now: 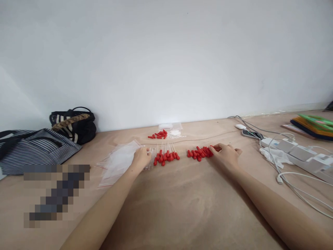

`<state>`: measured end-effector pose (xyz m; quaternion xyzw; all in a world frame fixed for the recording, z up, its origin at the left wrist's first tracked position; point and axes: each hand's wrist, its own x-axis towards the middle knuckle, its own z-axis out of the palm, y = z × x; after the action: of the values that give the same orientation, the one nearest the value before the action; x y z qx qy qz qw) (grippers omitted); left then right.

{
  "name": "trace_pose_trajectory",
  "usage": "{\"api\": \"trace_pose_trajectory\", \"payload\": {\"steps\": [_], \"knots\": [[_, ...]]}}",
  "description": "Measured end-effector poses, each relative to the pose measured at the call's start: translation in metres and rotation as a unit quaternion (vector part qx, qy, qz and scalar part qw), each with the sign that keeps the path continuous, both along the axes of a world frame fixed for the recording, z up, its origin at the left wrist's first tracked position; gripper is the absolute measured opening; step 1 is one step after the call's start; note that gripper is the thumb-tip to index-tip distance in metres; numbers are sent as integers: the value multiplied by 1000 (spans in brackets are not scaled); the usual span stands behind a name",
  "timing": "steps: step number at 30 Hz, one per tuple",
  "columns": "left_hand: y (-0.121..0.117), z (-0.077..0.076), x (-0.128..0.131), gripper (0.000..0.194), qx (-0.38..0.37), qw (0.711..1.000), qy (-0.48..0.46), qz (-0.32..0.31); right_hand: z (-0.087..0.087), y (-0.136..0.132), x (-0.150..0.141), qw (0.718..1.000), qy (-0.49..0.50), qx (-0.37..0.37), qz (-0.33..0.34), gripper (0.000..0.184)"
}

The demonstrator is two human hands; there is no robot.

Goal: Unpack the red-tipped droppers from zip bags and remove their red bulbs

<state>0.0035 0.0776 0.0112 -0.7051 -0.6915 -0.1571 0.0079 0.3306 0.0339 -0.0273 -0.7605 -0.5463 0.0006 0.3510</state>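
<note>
My left hand point(141, 157) is closed in a pinch at the clear thin glass tubes point(148, 165) on the left; its fingertips partly hide what they grip. Right beside it, several droppers with red rubber bulbs point(168, 157) lie fanned out, bulbs toward me and clear stems pointing to the wall. At the right end of a pile of loose red rubber bulbs point(199, 153), my right hand point(225, 152) has its thumb and fingers closed on a bulb. Farther back, another small group of red bulbs point(158, 134) lies near a clear plastic bag of tubes point(174, 132).
Clear zip bags point(119, 163) are stacked left of my left hand. A striped bag point(39, 149) and a black bag point(78, 126) stand far left. To the right are a power strip point(299, 152) with chargers and cables, a phone point(251, 133) and colourful folders point(312, 126).
</note>
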Motion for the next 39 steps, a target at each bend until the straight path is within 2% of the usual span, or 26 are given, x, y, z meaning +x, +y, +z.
{"api": "trace_pose_trajectory", "payload": {"steps": [8, 12, 14, 16, 18, 20, 22, 26, 29, 33, 36, 39], "knots": [[3, -5, 1, 19, 22, 999, 23, -4, -2, 2, -1, 999, -37, -18, 3, 36], [-11, -9, 0, 25, 70, 997, 13, -27, -2, 3, 3, 999, -36, -19, -12, 39], [-26, -14, -2, 26, 117, 991, -1, -69, -2, 4, 7, 999, -31, -14, -23, 40], [-44, -20, -5, 22, 175, 972, -29, -153, -1, 4, 9, 999, -24, 6, -28, 40], [-62, -25, -8, 19, 183, 956, -49, -225, 0, 3, 6, 998, -22, 52, -26, 37], [-76, -27, -10, 17, 156, 951, -58, -260, 1, 0, -6, 993, -36, 110, -2, 33], [-83, -26, -10, 15, 127, 950, -67, -276, 2, -5, -26, 984, -70, 152, 57, 30], [-85, -22, -6, 13, 94, 948, -79, -292, 0, -14, -76, 953, -160, 141, 216, 27], [-83, -23, -5, 16, 78, 952, -80, -286, -2, -11, -104, 948, -199, 93, 229, 26], [-82, -26, -6, 18, 65, 955, -62, -282, -5, -1, -117, 951, -220, 51, 213, 25], [-81, -28, -8, 18, 88, 949, -60, -296, -6, 0, -113, 957, -194, 89, 194, 23], [-83, -28, -8, 18, 178, 941, -21, -289, -4, -10, -105, 952, -143, 166, 215, 21]]}}
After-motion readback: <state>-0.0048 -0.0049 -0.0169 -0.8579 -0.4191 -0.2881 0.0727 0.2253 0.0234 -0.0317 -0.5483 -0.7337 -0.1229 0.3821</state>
